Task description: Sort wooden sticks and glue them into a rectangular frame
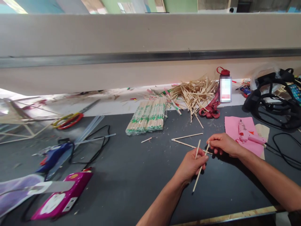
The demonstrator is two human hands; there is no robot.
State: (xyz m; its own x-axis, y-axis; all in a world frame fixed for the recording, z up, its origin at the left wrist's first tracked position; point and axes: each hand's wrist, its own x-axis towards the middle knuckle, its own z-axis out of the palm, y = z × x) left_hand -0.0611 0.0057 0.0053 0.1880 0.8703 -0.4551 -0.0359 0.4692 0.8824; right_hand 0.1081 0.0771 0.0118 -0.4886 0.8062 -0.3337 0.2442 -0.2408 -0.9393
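My left hand [191, 164] is closed around two thin wooden sticks [199, 171] that point up and away from me. My right hand [223, 144] pinches the top end of one of those sticks, just right of the left hand. Two more sticks [185, 140] joined in a narrow V lie on the dark table [131, 175] just beyond both hands. A pink glue gun [246, 135] rests on a pink sheet [231, 125] right of my right hand.
A wrapped bundle of sticks [148, 117] and a loose pile of sticks [195, 91] lie further back. A bottle with a red cap [225, 84], scissors [68, 121], a blue glue gun [55, 155], a magenta box [63, 196] and black headgear with cables [275, 100] surround the work area.
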